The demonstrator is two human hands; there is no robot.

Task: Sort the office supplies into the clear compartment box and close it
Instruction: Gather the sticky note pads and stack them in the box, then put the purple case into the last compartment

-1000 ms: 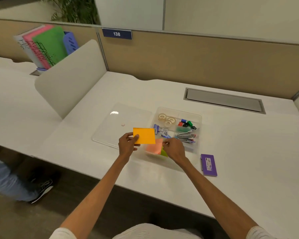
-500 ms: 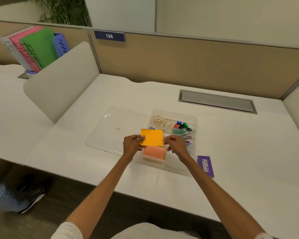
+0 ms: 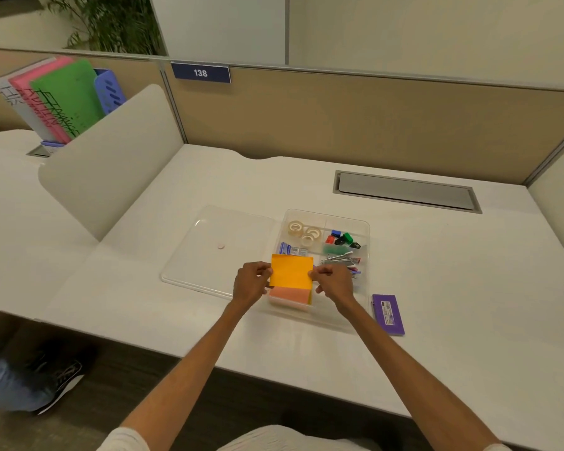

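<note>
Orange pad pinched between fingers.

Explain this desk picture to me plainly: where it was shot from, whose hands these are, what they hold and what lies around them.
No machine here. One camera worn on a person's head looks forward and down, so both bare arms reach in from below. The left hand and right hand each pinch one side of an orange sticky-note pad, holding it over the near part of the clear compartment box. A pink pad already lies beneath it. Farther compartments hold tape rolls, colourful binder clips and other small supplies. The box's clear lid lies flat to the left. A purple box waits on the white desk to the right.
</note>
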